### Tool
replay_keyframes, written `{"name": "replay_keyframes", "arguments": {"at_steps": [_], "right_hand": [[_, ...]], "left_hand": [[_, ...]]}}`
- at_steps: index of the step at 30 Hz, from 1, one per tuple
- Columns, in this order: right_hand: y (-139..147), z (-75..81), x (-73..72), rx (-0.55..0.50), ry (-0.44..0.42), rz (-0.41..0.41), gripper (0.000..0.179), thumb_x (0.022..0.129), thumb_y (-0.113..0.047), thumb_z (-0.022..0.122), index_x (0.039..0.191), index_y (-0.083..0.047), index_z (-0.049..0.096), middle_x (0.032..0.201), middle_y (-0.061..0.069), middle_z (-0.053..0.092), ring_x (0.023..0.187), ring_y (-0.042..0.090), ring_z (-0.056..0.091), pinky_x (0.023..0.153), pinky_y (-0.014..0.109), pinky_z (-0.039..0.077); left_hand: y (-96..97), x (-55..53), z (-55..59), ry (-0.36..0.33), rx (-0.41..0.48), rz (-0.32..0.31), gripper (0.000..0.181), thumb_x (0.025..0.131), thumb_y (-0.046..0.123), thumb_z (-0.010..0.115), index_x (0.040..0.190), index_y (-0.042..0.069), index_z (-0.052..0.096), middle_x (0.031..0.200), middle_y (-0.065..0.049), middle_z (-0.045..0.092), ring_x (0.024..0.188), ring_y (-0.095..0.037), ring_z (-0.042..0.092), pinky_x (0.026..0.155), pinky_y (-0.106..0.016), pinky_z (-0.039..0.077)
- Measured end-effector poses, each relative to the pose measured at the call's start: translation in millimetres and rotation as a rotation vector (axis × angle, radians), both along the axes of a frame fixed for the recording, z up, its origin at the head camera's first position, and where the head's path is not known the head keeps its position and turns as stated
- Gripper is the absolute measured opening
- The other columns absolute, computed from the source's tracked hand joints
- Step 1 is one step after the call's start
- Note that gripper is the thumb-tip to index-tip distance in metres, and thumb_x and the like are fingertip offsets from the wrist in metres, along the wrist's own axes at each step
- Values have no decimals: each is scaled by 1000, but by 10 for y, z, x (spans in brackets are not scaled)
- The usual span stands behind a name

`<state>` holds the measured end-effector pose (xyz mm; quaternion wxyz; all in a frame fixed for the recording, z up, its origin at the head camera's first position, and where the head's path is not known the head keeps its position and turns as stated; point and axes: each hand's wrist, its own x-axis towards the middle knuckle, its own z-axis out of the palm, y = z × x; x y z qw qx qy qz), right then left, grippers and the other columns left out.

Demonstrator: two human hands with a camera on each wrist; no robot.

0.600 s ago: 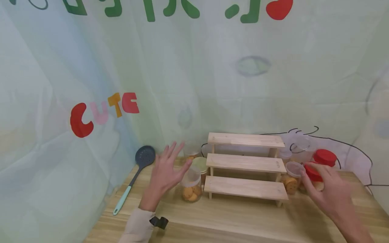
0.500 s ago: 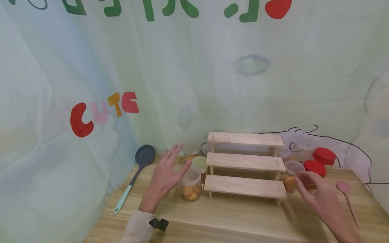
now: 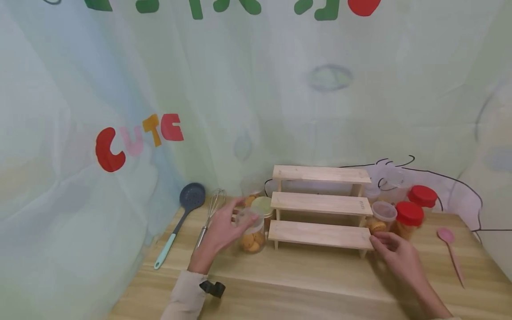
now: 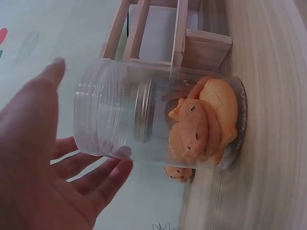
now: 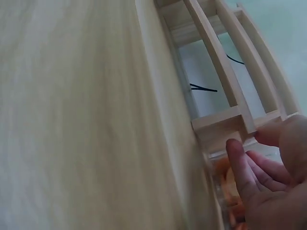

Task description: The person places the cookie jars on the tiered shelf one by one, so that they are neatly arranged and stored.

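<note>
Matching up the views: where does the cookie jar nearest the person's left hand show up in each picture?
Head: below centre, the cookie jar stands left of the stepped wooden stand, by the left hand.
Left wrist: large, central, turned sideways, mouth toward picture left.
Right wrist: not in it.
Shared landmark: the stand, visible in all three.

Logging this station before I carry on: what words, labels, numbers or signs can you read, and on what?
"CUTE": coloured letters on the backdrop.
Green characters, backdrop's top: cut off by the frame, unreadable.
Dark mark on the wooden stand, middle step: too small to read.
</note>
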<state>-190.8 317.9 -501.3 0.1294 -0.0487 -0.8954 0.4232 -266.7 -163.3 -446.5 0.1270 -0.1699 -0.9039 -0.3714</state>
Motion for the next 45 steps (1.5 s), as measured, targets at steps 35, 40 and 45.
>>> {"name": "replay_keyframes", "arguments": {"at_steps": [35,40,45], "right_hand": [[-38,-81,-9,-518,-123,55,60,102,-35,78,141,8,62,97,-25,78,87,0,78,80,15,65],[-31,-86,-12,-522,-129,56,55,101,-35,79,136,5,66,96,-24,79,86,1,78,80,15,65],[-24,-82,-22,-512,-141,55,57,101,-37,78,138,4,65,97,-25,78,88,0,78,81,14,64]], "left_hand": [[-28,58,254,-61,156,-28,87,82,54,94,148,17,51,134,-5,69,128,-27,67,107,-53,61],[88,-26,409,-8,270,-9,90,84,55,91,152,16,46,140,-5,68,135,-25,64,113,-53,58],[228,-170,516,33,415,4,90,86,54,90,154,20,42,146,-3,64,141,-21,59,118,-51,55]]}}
